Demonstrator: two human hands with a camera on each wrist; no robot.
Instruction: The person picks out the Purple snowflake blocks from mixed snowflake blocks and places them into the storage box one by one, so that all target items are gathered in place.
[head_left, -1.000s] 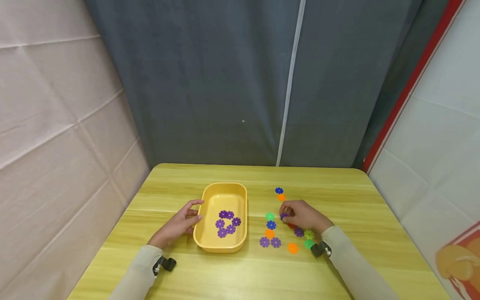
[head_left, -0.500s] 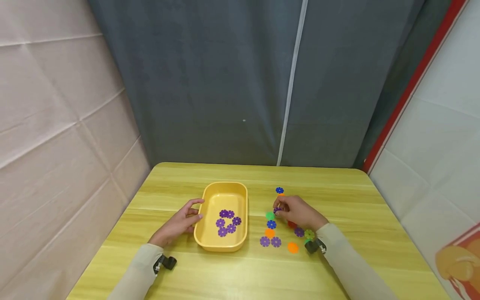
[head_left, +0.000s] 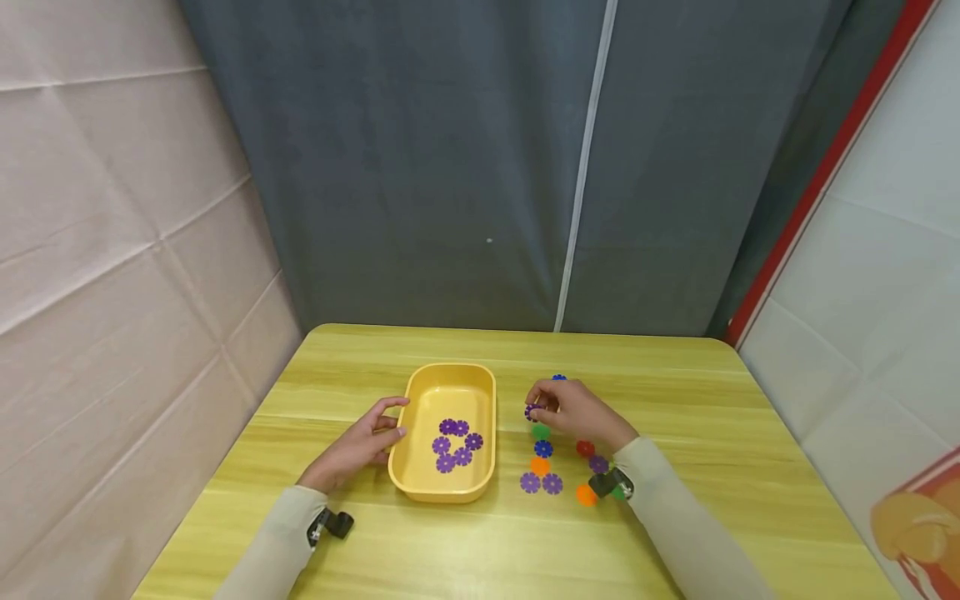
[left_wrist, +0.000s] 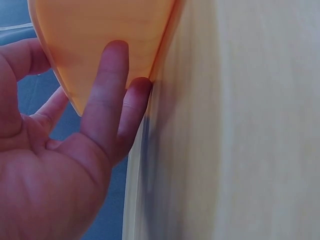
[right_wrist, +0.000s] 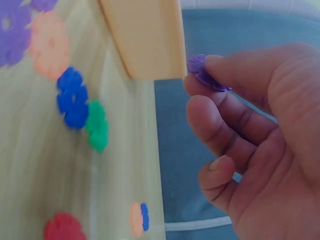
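A person's right hand (head_left: 573, 410) pinches a small purple flower-shaped plastic disc (head_left: 532, 411) between thumb and fingertips, lifted off the yellow-green wooden tabletop (head_left: 675, 400) just to the right of a shallow yellow plastic tray (head_left: 414, 410); the right wrist view shows the same disc (right_wrist: 206, 73) held edge-on at the fingertips, level with the tray's corner (right_wrist: 147, 37), a grip that leaves the flat piece free to drop cleanly. The left hand (head_left: 358, 446) rests against the tray's left wall with straight, relaxed fingers (left_wrist: 107, 95) pressed to its side, apparently to keep the light tray from sliding. Inside the tray lies a cluster of purple discs (head_left: 455, 443), all of one colour, which suggests sorting by colour. To the right of the tray, below the right hand, the remaining pieces lie loose on the tabletop: a green disc (head_left: 540, 432), a blue disc (head_left: 543, 448), an orange disc (head_left: 539, 466), two purple discs side by side (head_left: 542, 483), a red disc (head_left: 585, 448) and another orange disc (head_left: 584, 495) near the sleeve. A grey curtain (head_left: 450, 167) hangs behind the tray.
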